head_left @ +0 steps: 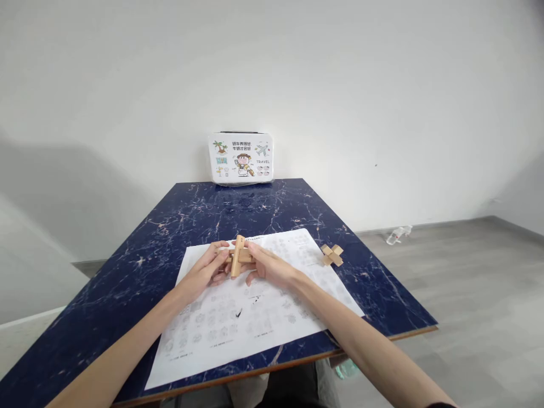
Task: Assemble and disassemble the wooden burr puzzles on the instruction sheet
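Observation:
Between my two hands is a wooden interlocking puzzle (237, 258), made of crossed light-brown sticks, held just over the printed sheet (272, 306). My left hand (210, 264) is closed on its left end, thumb on top. On the other side my right hand (266, 263) pinches the right end, with some fingers curled beneath. One thick stick points away from me, and others cross it sideways; their ends are partly hidden by my fingers. A second wooden puzzle (332, 255), shaped like a cross, lies by the sheet's right edge.
The sheet lies on a dark blue marbled table (238, 209). At the table's far end a white case (242, 158) with cartoon prints stands against the wall. A clear plastic bottle (398, 234) lies on the floor to the right.

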### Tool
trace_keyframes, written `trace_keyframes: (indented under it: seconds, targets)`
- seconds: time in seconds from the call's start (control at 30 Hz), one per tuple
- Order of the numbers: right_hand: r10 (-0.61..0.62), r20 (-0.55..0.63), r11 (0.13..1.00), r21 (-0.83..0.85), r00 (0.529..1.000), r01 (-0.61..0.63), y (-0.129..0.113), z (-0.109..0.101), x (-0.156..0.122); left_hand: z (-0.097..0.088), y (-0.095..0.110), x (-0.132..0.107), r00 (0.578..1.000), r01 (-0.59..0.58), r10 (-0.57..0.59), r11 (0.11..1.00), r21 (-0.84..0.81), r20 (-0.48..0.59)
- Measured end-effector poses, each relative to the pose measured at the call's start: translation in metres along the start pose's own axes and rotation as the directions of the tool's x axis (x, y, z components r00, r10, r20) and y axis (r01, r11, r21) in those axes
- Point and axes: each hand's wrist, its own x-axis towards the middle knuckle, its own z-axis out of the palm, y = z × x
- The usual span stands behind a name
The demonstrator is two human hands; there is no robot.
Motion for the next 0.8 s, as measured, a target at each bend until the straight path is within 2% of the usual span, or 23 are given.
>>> trace_keyframes:
  seconds: [0.13,0.33,0.4,0.53,0.8]
  targets:
    - [0.009,0.053,0.999,0.042,0.999,-0.012,0.001,-0.004,-0.001,0.000,0.004,-0.001,1.000,0.030,-0.030,0.999,0.019,-0.003]
    - [0.005,-0.018,0.998,0.067,1.000,-0.004,0.004,-0.004,-0.001,0.001,0.006,-0.001,0.997,0.030,-0.030,1.000,-0.006,0.078]
    - [-0.007,-0.057,0.997,0.074,0.998,0.012,0.006,-0.004,0.000,0.001,0.005,0.000,0.995,0.030,-0.028,0.999,-0.023,0.098]
    - [-0.045,-0.208,0.996,0.070,0.977,0.061,0.009,-0.006,0.001,0.001,0.004,0.003,0.993,0.042,-0.036,0.998,-0.053,0.112]
    - [-0.082,-0.335,0.996,-0.059,0.939,0.066,0.003,0.003,-0.002,-0.003,-0.006,0.007,0.993,0.057,-0.048,0.995,-0.080,0.109]
